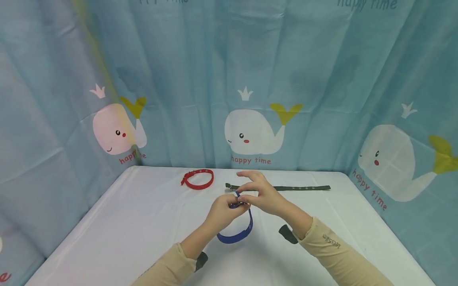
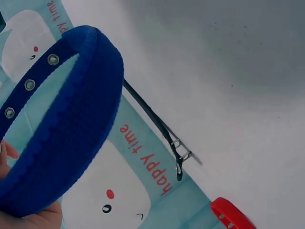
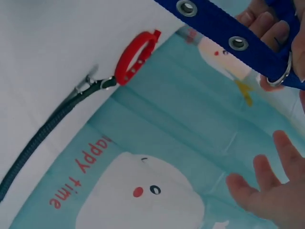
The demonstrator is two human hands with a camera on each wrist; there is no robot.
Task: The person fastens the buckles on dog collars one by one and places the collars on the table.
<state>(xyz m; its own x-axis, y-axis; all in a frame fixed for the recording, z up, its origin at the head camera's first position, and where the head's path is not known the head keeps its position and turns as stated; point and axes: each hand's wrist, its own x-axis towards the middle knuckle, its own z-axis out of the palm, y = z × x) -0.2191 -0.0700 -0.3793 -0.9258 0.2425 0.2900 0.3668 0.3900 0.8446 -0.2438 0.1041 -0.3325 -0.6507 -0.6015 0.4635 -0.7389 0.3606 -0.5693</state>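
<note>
A blue collar [image 1: 234, 239] with metal eyelets hangs in a loop above the white table. My left hand [image 1: 222, 212] grips its buckle end between thumb and fingers. From the right, my right hand [image 1: 265, 195] meets the strap there, thumb and index finger pinching it; the other fingers spread away, as the right wrist view shows. A metal ring [image 3: 282, 76] shows on the collar beside the left fingers. The fingers hide most of the buckle. In the left wrist view the broad padded band [image 2: 81, 129] fills the left side.
A red collar [image 1: 199, 186], fastened into a loop, lies at the back of the white table [image 1: 143, 222]. Right of it a dark green collar [image 1: 304, 188] lies stretched out, partly behind the right hand. A blue whale-print curtain [image 1: 193, 135] surrounds the table's back and sides.
</note>
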